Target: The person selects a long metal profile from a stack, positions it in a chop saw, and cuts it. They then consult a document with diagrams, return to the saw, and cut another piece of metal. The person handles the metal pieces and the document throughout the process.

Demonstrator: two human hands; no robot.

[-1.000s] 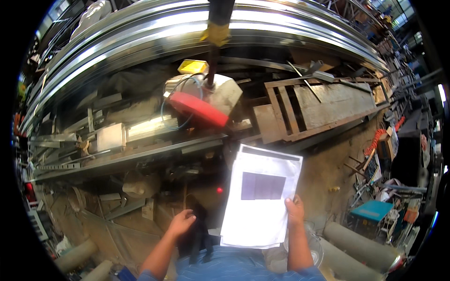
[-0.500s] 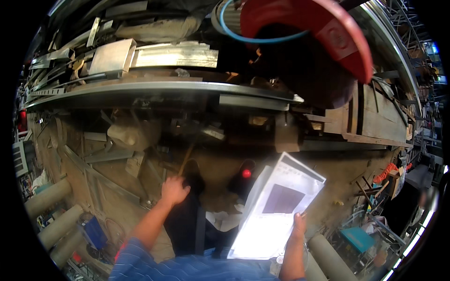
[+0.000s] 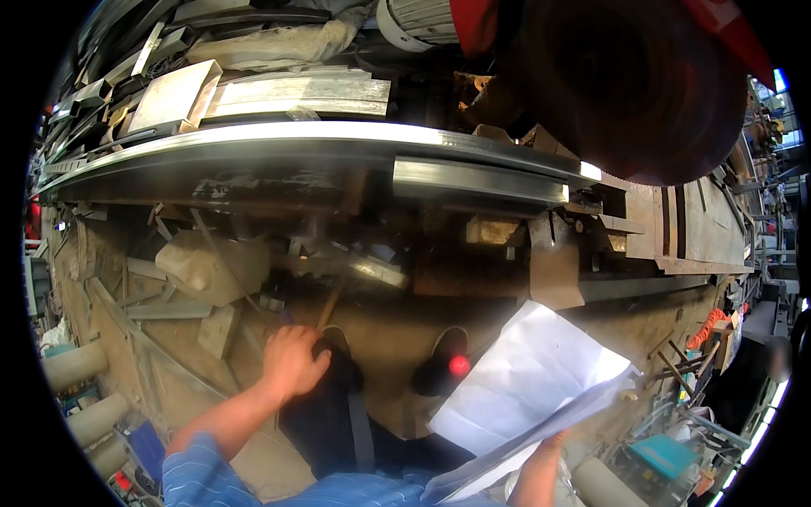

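My right hand (image 3: 547,448) grips the lower right edge of a stack of paper sheets (image 3: 532,372). The upper sheet shows a mostly blank white face and the lower sheets curl towards me. Over my left knee, my left hand (image 3: 296,359) is closed with its fingers curled forward; what lies under them is hidden. A slim wooden stick (image 3: 331,306) shows just beyond its fingers, and I cannot tell whether they touch. A red ball knob (image 3: 459,365) appears beside the sheets, over my right shoe (image 3: 439,372).
A large dark round blade (image 3: 625,160) with a red guard (image 3: 473,25) looms at upper right. A long metal bar (image 3: 296,131) crosses ahead, with a shorter square tube (image 3: 477,179) below it. Metal offcuts and a pale plastic jug (image 3: 211,264) lie at left. A teal box (image 3: 663,456) stands at right.
The sheets have turned over: a printed page with a dark picture faced up before, a mostly blank side now. The view has shifted, putting the blade farther right. My left hand stays near my knee.
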